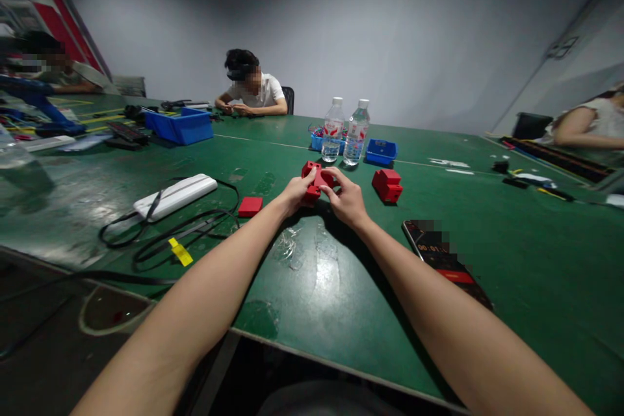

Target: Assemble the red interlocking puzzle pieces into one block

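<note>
Both hands meet around a red block-shaped part [319, 177] with holes, a little above the green table [312, 273]. My left hand [296, 190] grips its left side, thumb on top. From the right, my right hand [347, 194] closes thumb and fingers on the same part; some of the part is hidden behind the fingers. Right of the hands stands another red block [388, 186] with a stepped shape. On the left, near my left wrist, lies a flat red square piece [250, 207].
Behind the hands stand two water bottles [333, 131] and a small blue bin [381, 151]. A phone [443, 260] lies by my right forearm. At left are a white power strip [175, 197], black cables and a larger blue bin [180, 126]. Several people sit around the table.
</note>
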`<action>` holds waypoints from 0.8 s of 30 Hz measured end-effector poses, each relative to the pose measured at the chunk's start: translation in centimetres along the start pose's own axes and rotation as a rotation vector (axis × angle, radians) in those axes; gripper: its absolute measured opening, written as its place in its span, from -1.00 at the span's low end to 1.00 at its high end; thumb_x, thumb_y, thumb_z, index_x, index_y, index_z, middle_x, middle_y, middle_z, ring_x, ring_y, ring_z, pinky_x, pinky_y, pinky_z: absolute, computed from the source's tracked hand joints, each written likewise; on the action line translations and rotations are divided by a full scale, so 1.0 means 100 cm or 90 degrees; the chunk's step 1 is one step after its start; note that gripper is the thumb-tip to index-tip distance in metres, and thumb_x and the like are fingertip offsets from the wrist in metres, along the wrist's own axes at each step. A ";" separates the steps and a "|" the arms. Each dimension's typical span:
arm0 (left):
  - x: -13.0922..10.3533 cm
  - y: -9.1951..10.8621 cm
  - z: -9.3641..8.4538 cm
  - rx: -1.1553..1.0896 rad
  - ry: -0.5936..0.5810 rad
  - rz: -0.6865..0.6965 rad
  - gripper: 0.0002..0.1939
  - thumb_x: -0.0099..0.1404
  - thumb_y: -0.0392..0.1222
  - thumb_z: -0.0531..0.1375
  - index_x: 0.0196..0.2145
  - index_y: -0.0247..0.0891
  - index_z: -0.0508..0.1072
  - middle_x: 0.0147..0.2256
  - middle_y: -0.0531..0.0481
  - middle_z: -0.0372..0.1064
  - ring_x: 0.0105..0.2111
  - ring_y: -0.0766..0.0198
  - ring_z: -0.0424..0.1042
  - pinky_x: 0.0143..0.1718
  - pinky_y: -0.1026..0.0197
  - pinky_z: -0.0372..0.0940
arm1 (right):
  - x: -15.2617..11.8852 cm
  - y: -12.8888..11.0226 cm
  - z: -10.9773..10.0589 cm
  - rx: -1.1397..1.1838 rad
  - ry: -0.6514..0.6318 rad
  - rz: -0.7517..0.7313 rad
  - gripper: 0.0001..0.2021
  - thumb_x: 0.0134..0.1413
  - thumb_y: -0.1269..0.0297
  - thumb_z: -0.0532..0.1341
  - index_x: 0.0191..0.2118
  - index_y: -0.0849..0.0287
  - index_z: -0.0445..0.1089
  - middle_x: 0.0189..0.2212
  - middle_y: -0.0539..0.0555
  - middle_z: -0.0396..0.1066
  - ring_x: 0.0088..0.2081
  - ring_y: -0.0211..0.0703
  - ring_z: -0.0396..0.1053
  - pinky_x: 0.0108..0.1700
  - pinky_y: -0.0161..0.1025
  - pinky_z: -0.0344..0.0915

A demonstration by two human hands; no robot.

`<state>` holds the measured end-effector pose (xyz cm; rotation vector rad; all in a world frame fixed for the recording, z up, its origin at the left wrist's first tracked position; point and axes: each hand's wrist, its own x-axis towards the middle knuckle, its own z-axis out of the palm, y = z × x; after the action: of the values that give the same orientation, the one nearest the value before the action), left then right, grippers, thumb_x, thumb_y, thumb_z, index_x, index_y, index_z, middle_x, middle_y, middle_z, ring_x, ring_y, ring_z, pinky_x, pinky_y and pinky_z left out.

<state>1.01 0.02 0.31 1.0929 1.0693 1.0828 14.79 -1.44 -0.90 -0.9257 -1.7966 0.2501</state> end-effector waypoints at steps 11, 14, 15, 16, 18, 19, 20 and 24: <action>0.002 0.000 0.003 0.006 -0.002 0.049 -0.53 0.18 0.21 0.15 -0.30 -0.32 0.41 -0.59 0.05 0.30 -0.66 0.42 0.24 -0.62 0.37 0.12 | -0.007 0.001 0.005 -0.031 0.065 -0.045 -0.60 0.05 0.34 0.15 0.06 0.14 0.26 0.07 0.21 0.31 0.00 -0.03 0.34 0.01 -0.09 0.32; 0.000 0.004 0.002 -0.051 -0.029 -0.047 -0.52 0.22 0.22 0.09 -0.34 -0.32 0.42 -0.61 0.05 0.29 -0.67 0.39 0.25 -0.63 0.34 0.14 | -0.006 0.000 0.011 0.048 0.107 0.034 -0.55 0.05 0.33 0.16 0.10 0.15 0.20 -0.03 0.18 0.38 -0.14 -0.12 0.41 -0.07 -0.14 0.37; 0.000 0.005 0.001 -0.063 -0.043 -0.076 -0.51 0.23 0.23 0.06 -0.35 -0.31 0.43 -0.61 0.04 0.29 -0.67 0.38 0.25 -0.63 0.34 0.15 | -0.006 -0.001 0.013 0.069 0.114 0.050 -0.55 0.05 0.32 0.15 0.10 0.15 0.19 -0.06 0.17 0.39 -0.16 -0.14 0.42 -0.08 -0.15 0.38; -0.001 0.006 0.000 -0.067 -0.051 -0.090 -0.50 0.23 0.25 0.05 -0.36 -0.30 0.43 -0.61 0.04 0.29 -0.68 0.37 0.25 -0.63 0.33 0.16 | -0.006 -0.003 0.014 0.077 0.115 0.051 -0.56 0.06 0.32 0.15 0.09 0.16 0.19 -0.07 0.17 0.39 -0.15 -0.14 0.41 -0.07 -0.14 0.38; 0.000 0.006 -0.002 -0.047 -0.042 -0.073 -0.47 0.19 0.29 0.06 -0.39 -0.30 0.43 -0.63 0.04 0.28 -0.69 0.38 0.23 -0.64 0.34 0.14 | -0.006 -0.006 0.014 0.047 0.104 0.005 -0.60 0.05 0.32 0.15 0.05 0.16 0.24 -0.04 0.19 0.37 -0.05 -0.09 0.36 0.02 -0.09 0.33; 0.000 0.005 -0.002 -0.031 -0.027 -0.049 -0.45 0.17 0.31 0.07 -0.41 -0.31 0.43 -0.64 0.04 0.27 -0.69 0.40 0.22 -0.65 0.35 0.13 | -0.007 -0.008 0.013 0.021 0.101 -0.027 -0.62 0.04 0.34 0.16 0.02 0.16 0.26 -0.01 0.20 0.35 0.01 -0.06 0.32 0.08 -0.06 0.28; 0.001 0.004 -0.002 -0.017 -0.010 -0.023 -0.43 0.15 0.33 0.07 -0.42 -0.31 0.42 -0.64 0.05 0.26 -0.70 0.40 0.21 -0.66 0.36 0.11 | -0.007 -0.009 0.012 -0.002 0.103 -0.053 -0.64 0.04 0.35 0.16 0.01 0.16 0.27 0.01 0.21 0.33 0.06 -0.05 0.28 0.12 -0.04 0.23; 0.007 -0.001 0.000 0.010 0.017 0.023 -0.40 0.12 0.35 0.09 -0.42 -0.34 0.42 -0.61 0.01 0.30 -0.69 0.40 0.23 -0.66 0.34 0.11 | -0.007 -0.012 0.011 -0.021 0.136 -0.044 -0.61 0.02 0.38 0.16 0.02 0.18 0.25 0.00 0.22 0.34 0.05 -0.06 0.31 0.12 -0.06 0.25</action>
<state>1.15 0.72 0.15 1.1167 1.0839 1.1232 13.39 -2.50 -1.21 -0.8775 -1.6353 0.0751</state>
